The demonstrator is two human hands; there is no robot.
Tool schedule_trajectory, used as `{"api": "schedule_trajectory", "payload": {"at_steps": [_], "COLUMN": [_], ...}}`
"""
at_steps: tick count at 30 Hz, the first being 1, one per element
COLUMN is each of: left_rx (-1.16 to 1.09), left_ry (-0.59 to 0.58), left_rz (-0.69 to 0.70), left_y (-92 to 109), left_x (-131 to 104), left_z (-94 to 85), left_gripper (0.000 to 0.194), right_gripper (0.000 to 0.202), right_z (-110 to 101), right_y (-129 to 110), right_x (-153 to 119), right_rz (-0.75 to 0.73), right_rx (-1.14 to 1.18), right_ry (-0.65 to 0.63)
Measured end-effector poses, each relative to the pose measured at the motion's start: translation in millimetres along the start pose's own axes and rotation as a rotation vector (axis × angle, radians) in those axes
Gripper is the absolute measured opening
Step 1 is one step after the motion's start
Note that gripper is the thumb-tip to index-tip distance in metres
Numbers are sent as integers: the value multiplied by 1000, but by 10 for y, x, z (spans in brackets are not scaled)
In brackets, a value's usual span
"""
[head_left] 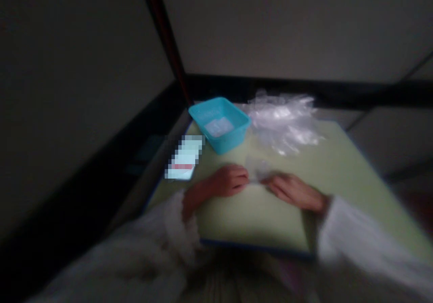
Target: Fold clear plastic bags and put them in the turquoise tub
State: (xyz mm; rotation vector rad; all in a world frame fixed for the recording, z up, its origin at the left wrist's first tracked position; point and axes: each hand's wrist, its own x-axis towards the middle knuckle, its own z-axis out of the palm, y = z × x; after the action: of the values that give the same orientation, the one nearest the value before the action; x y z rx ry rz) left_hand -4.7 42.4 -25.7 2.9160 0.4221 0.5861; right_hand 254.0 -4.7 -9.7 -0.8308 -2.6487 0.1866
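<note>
Tabletop (250, 219), clear bag (256, 166) between left hand (230, 180) and right hand (291, 190), fingers (241, 179) pinching its near edge

Behind the left hand (232, 180), the table (250, 219) bears a basin (230, 140) left of bags (282, 120).

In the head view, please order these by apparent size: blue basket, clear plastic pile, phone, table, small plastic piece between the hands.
1. Table
2. Clear plastic pile
3. Blue basket
4. Phone
5. Small plastic piece, visible part only
</note>
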Motion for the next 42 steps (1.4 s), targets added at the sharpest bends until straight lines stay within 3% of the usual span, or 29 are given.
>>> {"api": "schedule_trajectory", "payload": {"at_steps": [6,10,15,20,25,35,38,42], "left_rx": [-91,-253,-486,-535,-614,-716,-739,-764], "left_ry": [12,51,98,132,139,190,230,301], "left_rz": [-34,-93,-316,-483,-616,-768,-816,-889], "left_y": [-4,27,66,44,-1,-23,-43,-71], "left_x": [18,34,65,91,119,193,219,237], "left_z": [20,31,54,83,118,206,247,306], "left_gripper": [19,21,18,25,25,18,2,28], "right_gripper": [36,24,23,24,33,34,35,37], "right_z": [-19,31,102,170,220,298,310,327], "right_y": [43,58,79,86,89,121,126,133], "right_x": [26,26,3,60,150,198,199,194], "right_rz": [-89,-72,113,408,601,708,722,735], "right_rx": [39,25,144,476,761,835,830,822], "right_ry": [-2,42,71,196,310,396,417,445]}}
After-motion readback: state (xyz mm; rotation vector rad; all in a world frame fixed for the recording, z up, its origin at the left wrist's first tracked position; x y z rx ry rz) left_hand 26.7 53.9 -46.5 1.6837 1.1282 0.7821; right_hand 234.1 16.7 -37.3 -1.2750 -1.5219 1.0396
